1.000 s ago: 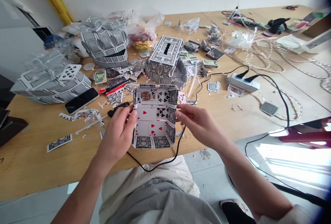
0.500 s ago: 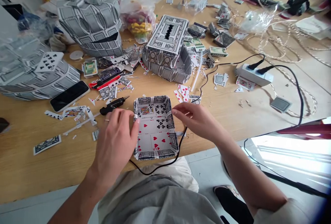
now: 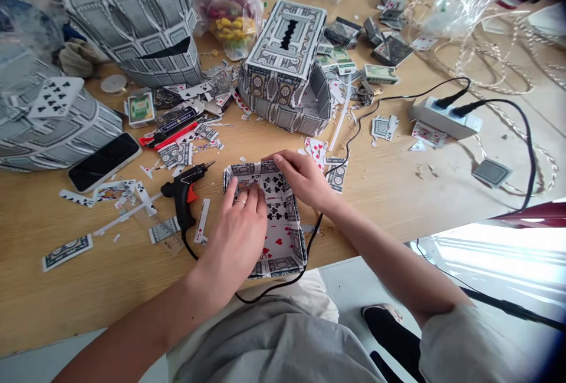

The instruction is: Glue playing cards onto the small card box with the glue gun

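An open, shallow box made of playing cards lies at the table's front edge, card faces showing inside and patterned backs on its rim. My left hand reaches into it, fingers stretched out over the card bottom towards the far wall; its fingertips touch the cards there. At the far right corner, my right hand grips the rim, with the thumb near the top edge and the fingers partly hidden. Left of the box lies a black hot glue gun with an orange trigger, and a cut card strip is beside it.
A lidded card box stands behind, with woven card baskets to the left. A phone, a red-handled cutter and card scraps lie around. A black cable passes the box's right side to a power strip.
My left hand has moved from the left rim into the box, uncovering the glue gun. My right hand has shifted left and away from me onto the far right corner. The view has turned slightly.
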Motion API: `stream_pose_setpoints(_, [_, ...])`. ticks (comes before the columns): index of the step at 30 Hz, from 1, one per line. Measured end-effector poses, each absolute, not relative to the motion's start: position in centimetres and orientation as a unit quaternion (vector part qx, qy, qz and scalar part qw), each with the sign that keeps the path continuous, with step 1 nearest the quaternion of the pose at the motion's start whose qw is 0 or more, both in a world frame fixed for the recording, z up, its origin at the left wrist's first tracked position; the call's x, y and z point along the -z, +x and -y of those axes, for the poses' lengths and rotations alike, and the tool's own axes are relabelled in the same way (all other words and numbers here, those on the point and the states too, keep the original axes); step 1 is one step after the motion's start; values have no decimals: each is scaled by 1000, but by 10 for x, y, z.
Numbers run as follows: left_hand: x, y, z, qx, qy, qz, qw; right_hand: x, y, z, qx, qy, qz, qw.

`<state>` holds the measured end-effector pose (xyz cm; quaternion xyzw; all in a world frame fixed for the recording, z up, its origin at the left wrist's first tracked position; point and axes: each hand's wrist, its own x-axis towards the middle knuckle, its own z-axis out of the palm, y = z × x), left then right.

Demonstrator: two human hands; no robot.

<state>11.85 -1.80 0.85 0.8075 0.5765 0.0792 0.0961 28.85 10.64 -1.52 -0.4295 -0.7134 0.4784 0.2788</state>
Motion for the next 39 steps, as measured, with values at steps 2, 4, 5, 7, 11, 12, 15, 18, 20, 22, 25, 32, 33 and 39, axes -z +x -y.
stream_pose_setpoints(2, [-16, 114, 18, -91, 817, -559, 106, 15, 288, -101, -483, -428, 698, 312])
stream_pose_setpoints(4, [-25, 107, 21, -150, 810, -554, 121, 13, 290, -92, -491, -428, 673, 350])
stream_pose_setpoints(5, [-28, 103, 25, -194, 792, -564, 131, 11, 291, -86, -495, -432, 660, 365])
stream_pose_setpoints(7, [-28, 96, 37, -284, 731, -600, 161, 9, 294, -71, -504, -443, 638, 378])
stream_pose_setpoints(11, [-10, 95, 69, -375, 600, -657, 260, 14, 293, -43, -521, -464, 617, 364])
stream_pose_setpoints(12, [-4, 97, 75, -385, 571, -669, 280, 17, 292, -38, -521, -466, 617, 361])
stream_pose_setpoints(15, [10, 108, 87, -411, 498, -690, 326, 24, 287, -33, -511, -465, 621, 369])
stream_pose_setpoints(18, [16, 114, 88, -434, 464, -692, 344, 27, 285, -35, -498, -466, 630, 372])
stream_pose_setpoints(20, [16, 115, 87, -438, 462, -692, 340, 29, 285, -36, -493, -468, 635, 367])
stream_pose_setpoints(22, [15, 114, 86, -438, 470, -690, 333, 30, 286, -37, -491, -468, 637, 366])
stream_pose_setpoints(25, [13, 113, 85, -438, 487, -688, 312, 33, 288, -36, -492, -466, 636, 370])
stream_pose_setpoints(32, [10, 115, 85, -441, 505, -685, 284, 35, 292, -36, -480, -455, 650, 375])
stream_pose_setpoints(33, [10, 116, 85, -442, 505, -684, 286, 34, 291, -36, -478, -454, 650, 378])
stream_pose_setpoints(39, [6, 114, 84, -442, 504, -685, 286, 19, 291, -35, -459, -459, 664, 370])
